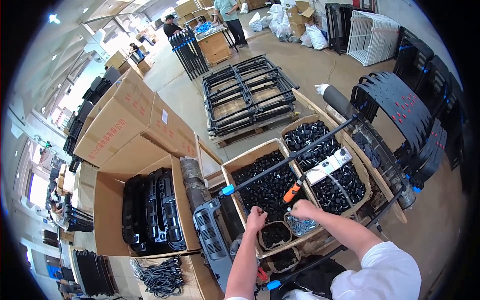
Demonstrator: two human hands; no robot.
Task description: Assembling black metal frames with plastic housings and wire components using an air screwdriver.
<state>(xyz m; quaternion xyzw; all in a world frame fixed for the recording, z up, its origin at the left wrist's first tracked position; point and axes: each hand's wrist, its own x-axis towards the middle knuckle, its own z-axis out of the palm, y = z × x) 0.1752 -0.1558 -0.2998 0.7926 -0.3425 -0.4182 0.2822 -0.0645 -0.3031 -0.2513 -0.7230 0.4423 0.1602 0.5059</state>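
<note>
My left hand (pixel 256 219) is closed, fingertips together, over the near left edge of a bin (pixel 226 172) of black knob-like parts (pixel 265 187). Whatever it may hold is too small to make out. My right hand (pixel 303 210) is closed too, just above a small tray of long silver screws (pixel 301 226); its fingers hide anything in them. Beyond that hand, an orange and black power screwdriver (pixel 292 192) stands tilted over the knobs, apart from both hands. A small basket of little black parts (pixel 275 234) sits between my forearms.
A black tubular frame (pixel 265 172) with blue wraps spans the bins. A white power strip (pixel 328 166) lies on the right bin's black-headed bolts (pixel 307 137). A grey vented panel (pixel 212 240) and a carton of black parts (pixel 107 215) stand left. Stacked frames (pixel 250 92) lie ahead.
</note>
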